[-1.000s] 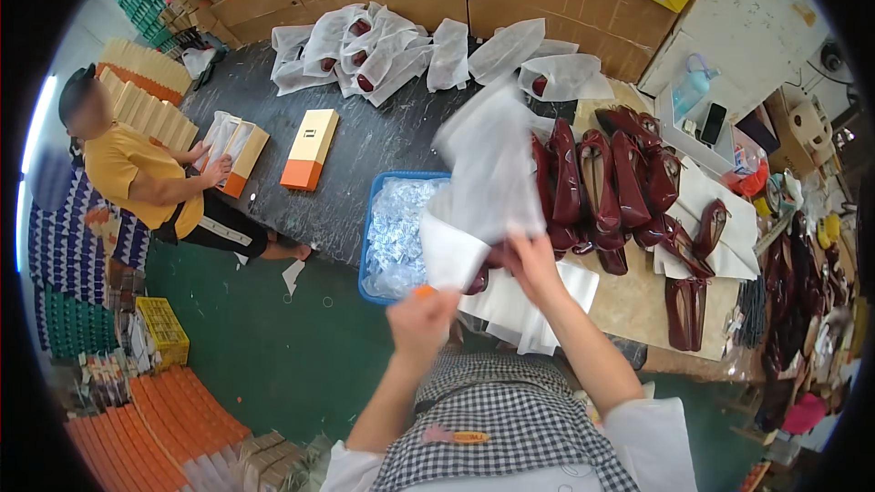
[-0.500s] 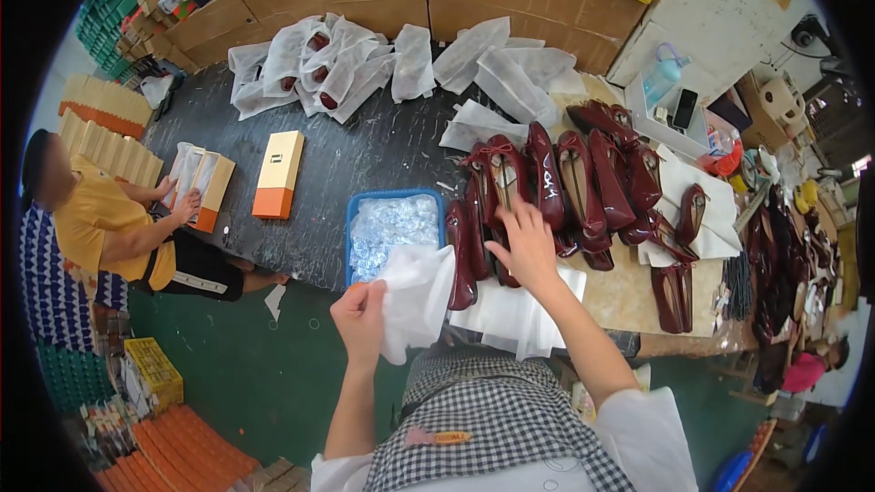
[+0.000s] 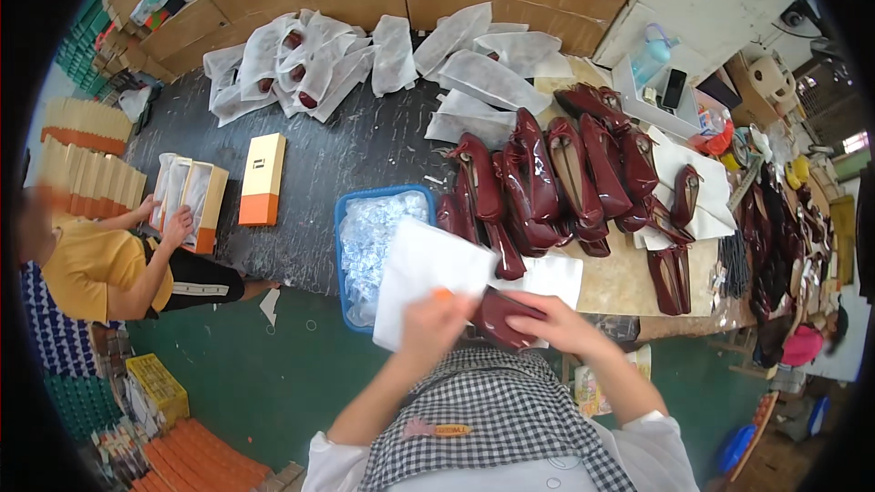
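Note:
My left hand, a little blurred, is closed on a white dust bag that spreads flat above the fingers. A small orange spot shows at its fingertips, too smeared to name. Close beside it, my right hand grips a glossy burgundy shoe, whose one end meets the left hand and the bag. Just beyond lies a heap of burgundy flat shoes with bows. More white bags lie under the heap's near edge, partly hidden.
A blue basket of clear plastic packets stands left of the bag. Bagged shoes line the table's back. A cream-and-orange box lies near a co-worker, who handles an open shoebox. A white bin stands at back right.
My right hand has taken a shoe from the heap and brought it toward my apron. My left hand has moved right with the bag, bringing the two together.

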